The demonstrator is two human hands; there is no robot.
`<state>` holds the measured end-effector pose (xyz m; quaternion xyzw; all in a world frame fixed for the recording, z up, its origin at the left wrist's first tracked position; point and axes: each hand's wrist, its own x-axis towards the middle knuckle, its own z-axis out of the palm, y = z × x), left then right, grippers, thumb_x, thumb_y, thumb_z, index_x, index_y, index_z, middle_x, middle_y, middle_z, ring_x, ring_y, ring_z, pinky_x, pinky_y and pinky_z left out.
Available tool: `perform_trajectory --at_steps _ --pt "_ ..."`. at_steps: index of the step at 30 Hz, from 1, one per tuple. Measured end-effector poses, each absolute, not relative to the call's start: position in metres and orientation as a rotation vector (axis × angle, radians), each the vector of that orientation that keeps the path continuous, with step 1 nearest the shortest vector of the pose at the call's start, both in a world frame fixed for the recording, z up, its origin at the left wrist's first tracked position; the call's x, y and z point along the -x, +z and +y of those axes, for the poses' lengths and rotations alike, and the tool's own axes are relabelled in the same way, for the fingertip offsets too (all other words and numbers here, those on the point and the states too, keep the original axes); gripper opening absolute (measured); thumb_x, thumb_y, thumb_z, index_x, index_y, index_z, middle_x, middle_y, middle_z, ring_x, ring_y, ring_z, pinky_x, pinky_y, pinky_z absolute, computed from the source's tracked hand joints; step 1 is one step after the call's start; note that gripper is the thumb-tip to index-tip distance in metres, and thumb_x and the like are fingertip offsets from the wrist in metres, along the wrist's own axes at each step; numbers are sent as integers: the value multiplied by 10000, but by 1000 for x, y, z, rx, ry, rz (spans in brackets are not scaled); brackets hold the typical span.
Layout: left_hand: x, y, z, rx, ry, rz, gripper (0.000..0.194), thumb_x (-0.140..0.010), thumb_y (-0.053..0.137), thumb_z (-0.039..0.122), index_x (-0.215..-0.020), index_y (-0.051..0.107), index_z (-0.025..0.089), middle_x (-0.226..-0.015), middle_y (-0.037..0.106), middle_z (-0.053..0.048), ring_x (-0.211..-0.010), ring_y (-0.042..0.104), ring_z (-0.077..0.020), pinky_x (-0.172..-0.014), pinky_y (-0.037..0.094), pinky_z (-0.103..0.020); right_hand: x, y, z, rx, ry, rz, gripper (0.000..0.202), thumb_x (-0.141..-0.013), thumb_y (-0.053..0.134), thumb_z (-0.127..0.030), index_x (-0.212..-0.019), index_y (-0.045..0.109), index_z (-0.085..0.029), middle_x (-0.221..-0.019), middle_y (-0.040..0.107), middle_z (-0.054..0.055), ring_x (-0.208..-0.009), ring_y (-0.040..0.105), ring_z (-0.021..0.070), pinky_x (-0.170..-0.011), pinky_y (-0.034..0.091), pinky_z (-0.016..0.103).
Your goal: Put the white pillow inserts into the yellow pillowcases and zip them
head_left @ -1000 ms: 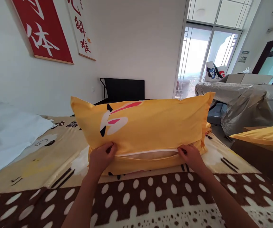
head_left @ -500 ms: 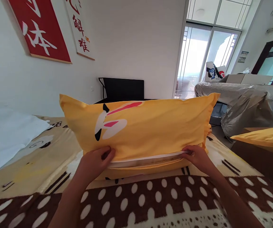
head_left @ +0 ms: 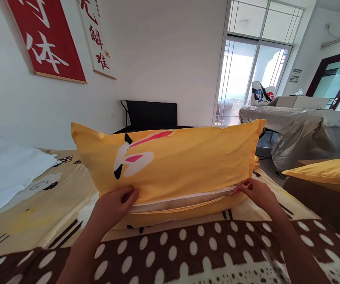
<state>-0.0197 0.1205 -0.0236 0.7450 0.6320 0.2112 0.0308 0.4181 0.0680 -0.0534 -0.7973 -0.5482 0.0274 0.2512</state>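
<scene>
A yellow pillow (head_left: 187, 161) with a printed white rabbit stands on its long side on the bed. Along its lower edge, facing me, the pillowcase opening (head_left: 184, 202) gapes, showing a pale strip and some loose threads near its right end. My left hand (head_left: 113, 207) is closed on the pillowcase at the left end of this opening, thumb on the near side. At the opening's right corner, my right hand (head_left: 254, 191) pinches the edge of the pillowcase between thumb and fingers. Whether a zipper pull is inside that pinch is hidden.
White bedding (head_left: 10, 173) lies at the left on the beige printed sheet (head_left: 36, 209). A brown blanket with white dots (head_left: 172, 252) covers the near side. Another yellow pillow (head_left: 329, 173) rests on a brown box at the right. Behind stands plastic-covered furniture (head_left: 300, 130).
My right hand has slid outward along the opening to its right corner, so more of the gap shows. My left hand keeps its hold. The view has shifted slightly.
</scene>
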Motion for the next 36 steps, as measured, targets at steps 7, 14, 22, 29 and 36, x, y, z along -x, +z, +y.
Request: perform_trajectory --at_steps 7,14,22,29,36 --pt "20 -24 121 -2290 653 1949 421 -808 279 563 -628 418 209 -615 535 0 -654 505 -178 -633 307 -285 -398 -60 80 2195 207 -1496 404 -805 476 -565 -773 664 -209 -788 698 61 -762 624 223 -548 306 265" --pt "21 -24 120 -2294 662 1940 424 -814 281 566 -638 431 211 -600 526 9 -637 509 -170 -621 312 -275 -391 -62 81 2169 316 -1428 404 -803 452 -552 -719 623 -196 -725 692 56 -627 609 174 -515 316 245" --pt "18 -22 119 -2309 683 1957 416 -803 288 553 -623 442 211 -604 555 3 -638 520 -175 -616 317 -276 -394 -73 88 2196 262 -1395 211 -740 516 -362 -603 529 -202 -593 650 22 -597 581 158 -510 309 235" --pt "18 -22 119 -2319 727 1941 412 -800 308 545 -614 456 210 -591 558 6 -615 515 -164 -596 320 -264 -388 -73 89 2205 174 -1390 274 -818 410 -311 -622 568 -202 -572 622 30 -583 565 157 -540 300 249" --pt "19 -24 120 -2315 735 1931 403 -811 319 538 -612 438 207 -588 549 8 -614 512 -162 -599 316 -266 -384 -72 87 2169 211 -1446 249 -819 458 -366 -709 604 -197 -651 654 28 -616 591 150 -522 311 226"
